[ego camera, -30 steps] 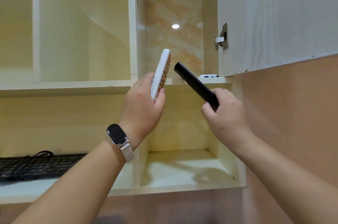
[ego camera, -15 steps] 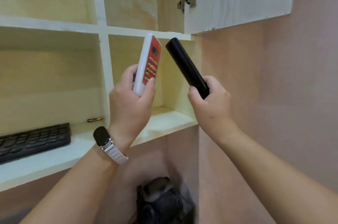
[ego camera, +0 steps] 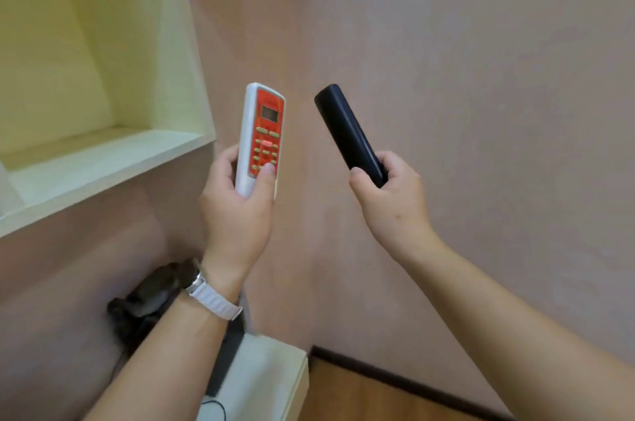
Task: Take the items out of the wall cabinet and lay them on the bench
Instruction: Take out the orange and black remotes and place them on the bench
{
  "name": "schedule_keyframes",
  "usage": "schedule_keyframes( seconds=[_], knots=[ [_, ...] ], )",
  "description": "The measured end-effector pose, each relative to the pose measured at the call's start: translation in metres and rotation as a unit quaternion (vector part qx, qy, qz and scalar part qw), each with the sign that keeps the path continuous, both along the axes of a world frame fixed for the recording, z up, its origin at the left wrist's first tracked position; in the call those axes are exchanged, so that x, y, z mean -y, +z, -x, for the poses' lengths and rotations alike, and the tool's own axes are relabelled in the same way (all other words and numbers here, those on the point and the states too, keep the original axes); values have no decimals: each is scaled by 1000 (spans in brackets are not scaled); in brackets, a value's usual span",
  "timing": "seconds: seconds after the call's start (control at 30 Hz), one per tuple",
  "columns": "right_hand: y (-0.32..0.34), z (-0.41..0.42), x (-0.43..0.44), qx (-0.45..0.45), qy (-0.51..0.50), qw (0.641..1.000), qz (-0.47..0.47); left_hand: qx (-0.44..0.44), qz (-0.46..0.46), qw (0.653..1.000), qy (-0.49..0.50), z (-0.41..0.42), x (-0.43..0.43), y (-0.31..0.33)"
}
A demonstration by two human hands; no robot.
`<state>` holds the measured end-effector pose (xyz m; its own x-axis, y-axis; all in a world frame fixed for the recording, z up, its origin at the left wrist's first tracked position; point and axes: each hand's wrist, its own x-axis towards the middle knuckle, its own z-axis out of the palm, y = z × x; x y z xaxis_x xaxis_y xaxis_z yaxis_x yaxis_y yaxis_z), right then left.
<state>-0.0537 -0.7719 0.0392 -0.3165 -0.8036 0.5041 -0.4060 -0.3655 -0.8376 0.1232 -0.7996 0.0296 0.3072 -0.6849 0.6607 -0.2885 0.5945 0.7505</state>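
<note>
The left hand (ego camera: pixel 237 214) is holding a white remote with a red keypad (ego camera: pixel 263 135) by its lower end, thumb pressing on the lowest buttons and fingers wrapping behind; most of the body is standing proud above the grip. The right hand (ego camera: pixel 390 193) is closing around the bottom end of a black remote (ego camera: pixel 347 132), which is tilting up and to the left. The two remotes are near one another at their tops but are not touching. Both are clear of the wall cabinet (ego camera: pixel 103 152), whose visible compartment is showing nothing inside.

Risks noted:
- Each item is being held at one end only, so most of its length is overhanging the grip. A knock or a quick turn could lever either remote out of the fingers.
- The thumb is resting on live buttons of the white remote; an unintended press is likely, though harmless to the task.
- The cabinet's lower edge is sitting just beside the left hand; swinging downward carelessly could clip it.
- The desk is not clearly in view. A white surface (ego camera: pixel 264 383) and a dark object (ego camera: pixel 147 297) are showing below, but I cannot tell whether either belongs to the landing place. Setting down blind risks placing a remote on cables or an edge.
</note>
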Motion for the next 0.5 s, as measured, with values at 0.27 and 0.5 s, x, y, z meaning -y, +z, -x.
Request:
schedule_keyframes(
  seconds=[0.27, 0.5],
  knots=[
    [-50, 80, -104, 48, -117, 990, -58, -6, -88, 982, -169, 90, -67, -48],
    [-81, 143, -246, 72, -192, 976, -68, 15, -161, 937, -309, 178, -176, -73]
  ],
)
